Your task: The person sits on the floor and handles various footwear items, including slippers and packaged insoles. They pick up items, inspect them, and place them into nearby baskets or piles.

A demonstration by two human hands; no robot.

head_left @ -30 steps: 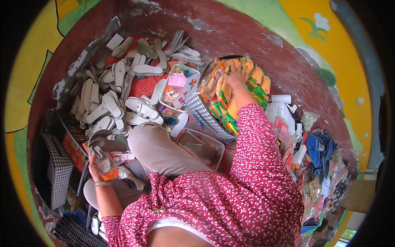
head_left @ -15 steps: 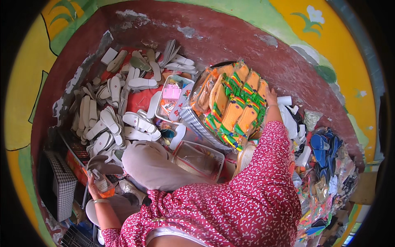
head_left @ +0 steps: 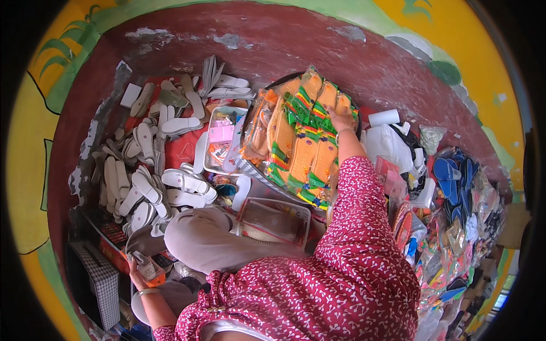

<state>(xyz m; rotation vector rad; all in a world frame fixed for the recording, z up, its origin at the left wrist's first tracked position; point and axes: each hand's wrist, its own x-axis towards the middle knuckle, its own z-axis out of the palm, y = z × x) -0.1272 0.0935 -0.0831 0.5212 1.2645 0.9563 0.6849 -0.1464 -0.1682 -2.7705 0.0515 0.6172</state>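
Note:
In a round basket (head_left: 267,181) with a checked side stand packed yellow sandals (head_left: 305,156) with green, yellow and red straps, in clear wrap. My right hand (head_left: 342,120) lies over the sandals at the right of this pile, fingers stretched out. At the lower left, my left hand (head_left: 136,276) is closed round a clear plastic packet (head_left: 151,273) with something orange in it. Its contents are too small to name. A bracelet shows on the left wrist.
Stacks of white soles (head_left: 149,187) cover the left floor. Beside the basket are a white tray (head_left: 211,162) of small packets and a clear-lidded box (head_left: 273,223). Blue slippers (head_left: 449,173) and wrapped goods lie at right. A reddish wall (head_left: 284,34) curves behind.
My right hand has moved from the pile's right edge inward over the sandals. My left hand still holds the packet. The whole view has shifted slightly.

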